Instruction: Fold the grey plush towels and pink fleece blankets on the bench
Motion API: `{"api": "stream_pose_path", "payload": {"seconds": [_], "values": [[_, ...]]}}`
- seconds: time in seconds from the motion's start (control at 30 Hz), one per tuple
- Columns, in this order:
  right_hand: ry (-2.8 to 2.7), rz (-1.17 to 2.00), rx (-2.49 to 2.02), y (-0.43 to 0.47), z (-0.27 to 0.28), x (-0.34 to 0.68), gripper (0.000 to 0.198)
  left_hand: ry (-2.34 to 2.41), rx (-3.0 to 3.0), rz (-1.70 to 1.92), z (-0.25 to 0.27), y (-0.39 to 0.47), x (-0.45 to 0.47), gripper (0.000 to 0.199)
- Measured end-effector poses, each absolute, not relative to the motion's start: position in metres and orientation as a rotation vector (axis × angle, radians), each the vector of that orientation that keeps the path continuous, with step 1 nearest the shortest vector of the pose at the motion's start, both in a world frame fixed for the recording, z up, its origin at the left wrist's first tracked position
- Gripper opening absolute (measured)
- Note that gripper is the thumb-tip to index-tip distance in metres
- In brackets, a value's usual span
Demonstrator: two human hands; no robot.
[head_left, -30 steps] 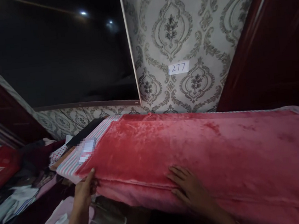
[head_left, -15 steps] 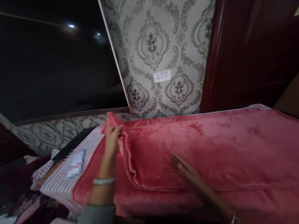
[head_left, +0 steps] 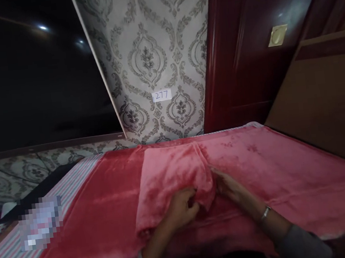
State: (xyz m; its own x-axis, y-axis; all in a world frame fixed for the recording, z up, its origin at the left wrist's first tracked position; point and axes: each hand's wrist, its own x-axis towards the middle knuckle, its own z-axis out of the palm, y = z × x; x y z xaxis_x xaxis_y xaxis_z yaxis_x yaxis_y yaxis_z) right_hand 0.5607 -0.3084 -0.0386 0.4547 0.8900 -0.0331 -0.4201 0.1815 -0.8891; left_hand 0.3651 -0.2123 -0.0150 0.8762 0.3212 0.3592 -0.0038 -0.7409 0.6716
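A plush pink-red blanket [head_left: 293, 165] is spread over a striped cloth [head_left: 74, 188]. Its left part is turned over to the right, making a folded flap [head_left: 167, 166] with a lighter pink face. My left hand [head_left: 183, 206] has its fingers curled in a pinch on the flap's near right corner. Against the flap's right edge rests my right hand [head_left: 229, 186], fingers stretched out and touching the fabric, the tips partly hidden by the fold.
A large black screen [head_left: 34, 78] hangs on the patterned wall [head_left: 144, 37], with a 277 label [head_left: 161, 95]. Dark red panelling [head_left: 245, 55] and a brown board [head_left: 323, 101] stand at the right. A blurred-out item [head_left: 42, 224] lies on the striped cloth.
My left hand has carried the blanket's left edge over to the right, forming the flap. My right hand has come to the flap's edge. The view has turned right.
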Motion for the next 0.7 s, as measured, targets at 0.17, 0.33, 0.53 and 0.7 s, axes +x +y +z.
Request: {"api": "stream_pose_path", "payload": {"seconds": [0.17, 0.33, 0.53, 0.7], "values": [[-0.548, 0.804, -1.215, -0.267, -0.031, 0.592, 0.043, 0.264, 2.339, 0.665, -0.001, -0.211, 0.371, 0.017], [-0.562, 0.751, -1.355, -0.222, 0.002, 0.626, 0.060, 0.220, 2.385, 0.785, 0.006, -0.228, 0.381, 0.020], [-0.586, 0.652, -1.377, -0.230, 0.012, 0.653, 0.052, 0.289, 2.422, 0.896, 0.003, -0.244, 0.412, 0.018], [-0.540, 0.796, -1.451, -0.287, -0.033, 0.637, 0.029, 0.327, 2.607, 0.660, -0.031, -0.252, 0.420, 0.015]]}}
